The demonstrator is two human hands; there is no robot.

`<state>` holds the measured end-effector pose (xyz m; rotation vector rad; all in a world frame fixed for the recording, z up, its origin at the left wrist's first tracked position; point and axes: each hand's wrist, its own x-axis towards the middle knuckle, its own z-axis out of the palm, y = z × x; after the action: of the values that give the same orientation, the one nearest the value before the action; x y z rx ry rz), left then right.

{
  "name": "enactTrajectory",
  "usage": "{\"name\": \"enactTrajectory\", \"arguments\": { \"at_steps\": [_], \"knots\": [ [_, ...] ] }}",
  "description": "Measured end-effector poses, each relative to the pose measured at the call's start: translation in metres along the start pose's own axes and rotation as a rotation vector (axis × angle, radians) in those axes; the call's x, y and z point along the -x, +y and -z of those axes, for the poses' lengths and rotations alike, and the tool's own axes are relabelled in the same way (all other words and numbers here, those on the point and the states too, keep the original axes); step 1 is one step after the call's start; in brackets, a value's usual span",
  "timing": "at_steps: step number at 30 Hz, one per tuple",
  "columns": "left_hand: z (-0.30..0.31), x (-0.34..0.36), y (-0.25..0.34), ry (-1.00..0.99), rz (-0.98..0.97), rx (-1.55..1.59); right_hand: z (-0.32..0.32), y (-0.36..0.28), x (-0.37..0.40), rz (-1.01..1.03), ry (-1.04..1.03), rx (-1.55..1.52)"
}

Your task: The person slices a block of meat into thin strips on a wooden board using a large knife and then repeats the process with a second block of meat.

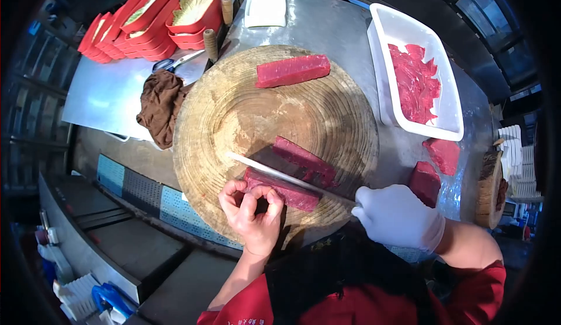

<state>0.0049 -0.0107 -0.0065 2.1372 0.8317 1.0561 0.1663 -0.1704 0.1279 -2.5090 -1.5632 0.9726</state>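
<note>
A long kitchen knife (273, 172) is gripped by the handle in my right hand (398, 217), which wears a white glove. Its blade lies between two pieces of raw red meat on the round wooden chopping block (210, 106). My bare left hand (252, 214) has its fingers curled, with the fingertips pressed on the nearer meat piece (299, 199). Just beyond the blade is the other meat piece (304, 158), partly in shadow. A third meat slab (293, 71) rests near the block's far edge, apart from both hands.
A white tub (380, 91) at the right holds sliced meat (415, 82). Two meat chunks (425, 183) lie below it. At the left are a brown cloth (159, 109), scissors (178, 61) and stacked red containers (196, 18). A white tray (265, 9) sits at the back.
</note>
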Motion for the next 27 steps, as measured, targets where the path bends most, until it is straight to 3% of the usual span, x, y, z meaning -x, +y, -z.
{"name": "enactTrajectory", "arguments": {
  "at_steps": [2, 5, 7, 12, 14, 18, 20, 24, 26, 27],
  "knots": [
    [-0.001, 0.003, 0.0, -0.004, 0.013, -0.011, -0.007, 0.001, 0.013, 0.053, 0.153, 0.013],
    [-0.001, 0.004, 0.002, 0.034, -0.019, -0.029, -0.009, -0.001, 0.03, 0.146, 0.221, 0.036],
    [0.005, 0.013, -0.011, -0.021, -0.131, -0.151, -0.008, -0.002, 0.041, 0.168, 0.19, 0.122],
    [0.002, 0.015, -0.015, -0.027, -0.166, -0.136, -0.011, 0.001, 0.05, 0.2, 0.152, 0.364],
    [-0.004, 0.017, -0.011, 0.078, 0.044, 0.172, -0.009, -0.001, 0.051, 0.196, 0.141, 0.365],
    [-0.001, 0.01, -0.006, 0.032, 0.099, 0.269, -0.009, -0.004, 0.045, 0.141, 0.027, 0.344],
    [-0.003, 0.008, -0.006, 0.13, 0.023, 0.153, -0.008, -0.003, 0.041, 0.144, 0.005, 0.314],
    [-0.001, 0.034, -0.032, 0.051, -0.121, -0.123, 0.002, -0.01, 0.02, 0.128, -0.056, 0.175],
    [-0.011, 0.064, -0.054, 0.231, -0.094, -0.089, 0.002, -0.012, 0.009, 0.139, -0.039, 0.137],
    [-0.01, 0.046, -0.05, 0.243, -0.23, -0.11, 0.002, -0.013, 0.005, 0.156, -0.012, 0.098]
  ]
}}
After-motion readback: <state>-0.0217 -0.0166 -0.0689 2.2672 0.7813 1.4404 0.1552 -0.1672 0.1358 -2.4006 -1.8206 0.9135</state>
